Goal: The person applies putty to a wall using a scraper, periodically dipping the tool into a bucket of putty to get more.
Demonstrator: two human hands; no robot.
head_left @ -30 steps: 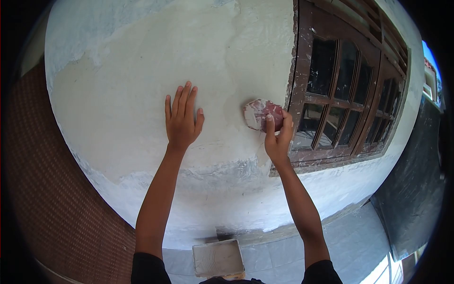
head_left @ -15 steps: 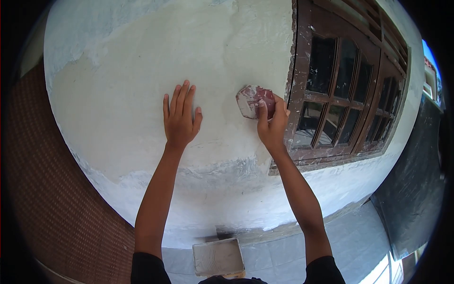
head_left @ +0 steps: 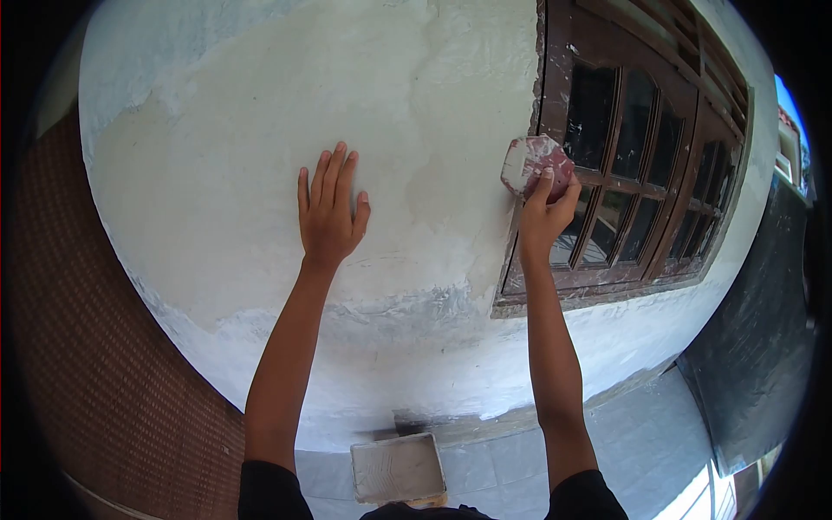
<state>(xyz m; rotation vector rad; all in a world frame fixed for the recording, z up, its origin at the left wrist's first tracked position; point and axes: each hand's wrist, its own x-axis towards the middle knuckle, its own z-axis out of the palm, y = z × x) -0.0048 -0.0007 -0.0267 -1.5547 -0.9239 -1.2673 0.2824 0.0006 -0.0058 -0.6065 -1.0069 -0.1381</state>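
Observation:
Against the pale plastered wall (head_left: 234,130) my left hand (head_left: 332,208) lies flat, fingers up and thumb apart, with nothing in it. My right hand (head_left: 548,208) grips a dark red, several-sided flat piece (head_left: 559,165) smeared with whitish material. My thumb presses on its near face. The piece is at the wall's right edge and overlaps the brown window frame (head_left: 555,104) in view. Whether it touches the frame I cannot tell. The fingers behind it are partly hidden.
A shallow tray (head_left: 355,472) with pale residue stands on the grey floor covering (head_left: 494,459) below. Brown woven matting (head_left: 113,321) is at the left. A dark sheet (head_left: 750,338) hangs at the right, beyond the glazed window (head_left: 637,126).
My right hand has moved right and slightly up with the red piece, from the plaster to the window's edge. My left hand has stayed nearly in place.

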